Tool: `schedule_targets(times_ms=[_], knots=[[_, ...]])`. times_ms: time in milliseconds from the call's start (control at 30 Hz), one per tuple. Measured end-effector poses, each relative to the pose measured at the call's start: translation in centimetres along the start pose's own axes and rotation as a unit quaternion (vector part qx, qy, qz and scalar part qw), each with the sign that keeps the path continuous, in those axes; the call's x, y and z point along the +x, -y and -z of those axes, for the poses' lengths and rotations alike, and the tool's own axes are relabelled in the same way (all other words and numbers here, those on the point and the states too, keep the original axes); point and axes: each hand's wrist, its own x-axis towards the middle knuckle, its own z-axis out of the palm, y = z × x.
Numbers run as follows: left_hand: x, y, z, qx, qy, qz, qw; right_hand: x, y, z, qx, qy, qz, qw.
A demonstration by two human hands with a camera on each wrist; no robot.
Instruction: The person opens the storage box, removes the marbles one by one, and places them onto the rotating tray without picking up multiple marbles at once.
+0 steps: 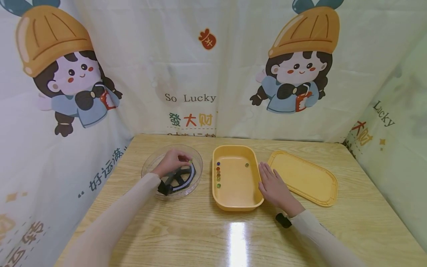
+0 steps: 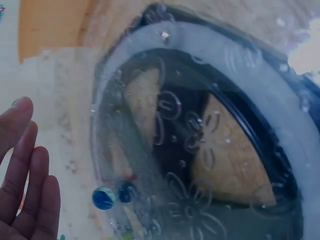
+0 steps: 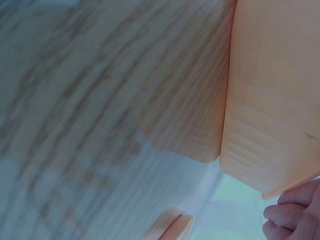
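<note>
In the head view my left hand (image 1: 173,162) is over the clear bowl (image 1: 145,163), its thumb and fingertips pinching a small green marble (image 1: 190,161). The bowl has a raised flower pattern, and a black spoked piece with a pale curved band (image 1: 192,174) shows through it. Blue marbles (image 2: 103,198) show in the left wrist view, low at the bowl's side. My right hand (image 1: 274,184) rests with straight fingers against the right side of the yellow box (image 1: 238,206). Inside that box, several marbles (image 1: 218,174) line the left side, and one marble (image 1: 247,165) sits farther right.
A yellow lid (image 1: 303,178) lies on the wooden table (image 1: 186,230) right of the box, close to my right hand. Printed cloth (image 1: 233,74) hangs behind the table and along both sides.
</note>
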Motion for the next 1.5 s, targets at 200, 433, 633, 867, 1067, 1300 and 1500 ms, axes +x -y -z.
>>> schedule_targets(times_ms=[200,433,633,867,1067,1300,1500], knots=[[0.6,0.6,-0.3,0.022,0.029,0.013,0.9993,0.1,0.0,0.0,-0.002,0.001,0.001,1.0],[0.9,0.6,-0.5,0.039,0.042,-0.005,0.9984,0.1,0.0,0.1,-0.001,0.006,-0.001,1.0],[0.8,0.5,-0.8,0.045,0.051,-0.009,0.9976,0.2,0.1,0.1,-0.003,0.006,0.002,1.0],[0.8,0.5,-1.0,0.066,0.061,-0.02,0.9958,0.1,0.1,0.1,-0.005,-0.003,0.007,1.0],[1.0,0.4,-1.2,0.074,0.07,-0.02,0.9946,0.0,0.1,0.1,-0.004,-0.02,0.015,0.9997],[1.1,0.4,-1.2,0.072,0.074,-0.02,0.9944,0.0,0.2,0.2,-0.008,-0.015,0.007,0.9998],[1.0,0.7,-1.2,0.061,0.075,-0.015,0.9952,0.0,0.2,0.3,0.0,-0.009,0.003,1.0]])
